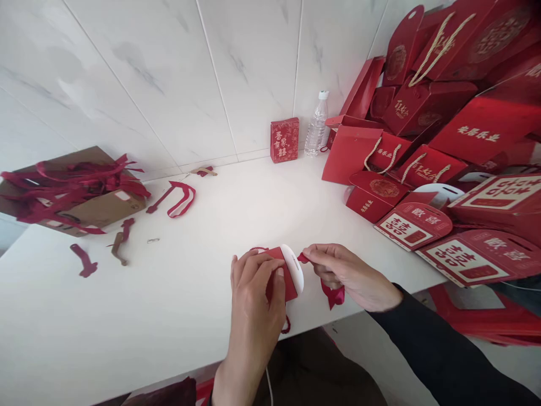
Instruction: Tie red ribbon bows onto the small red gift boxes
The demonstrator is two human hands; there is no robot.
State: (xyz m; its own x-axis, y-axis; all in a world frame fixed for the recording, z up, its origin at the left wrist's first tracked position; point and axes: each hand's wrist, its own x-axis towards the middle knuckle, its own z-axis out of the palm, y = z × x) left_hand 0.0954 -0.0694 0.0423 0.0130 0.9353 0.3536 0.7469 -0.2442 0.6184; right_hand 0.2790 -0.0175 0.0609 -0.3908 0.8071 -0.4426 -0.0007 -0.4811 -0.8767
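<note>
Near the front edge of the white table lies a small red gift box (291, 286) with a rounded white flap (295, 269) that has a slot in it. My left hand (258, 282) is wrapped over the box and holds it down. Just right of the flap, my right hand (333, 268) pinches a dark red ribbon (333, 296), its tip close to the slot and the rest hanging below my fingers. A dark red cord (286, 325) shows at the near side of the box, partly under my left hand.
A cardboard box (101, 211) full of red ribbons stands at the left, with loose ribbon pieces (181, 200) beside it. By the wall are an upright red box (284, 140) and a water bottle (316, 125). Red gift boxes (477, 132) are piled at the right.
</note>
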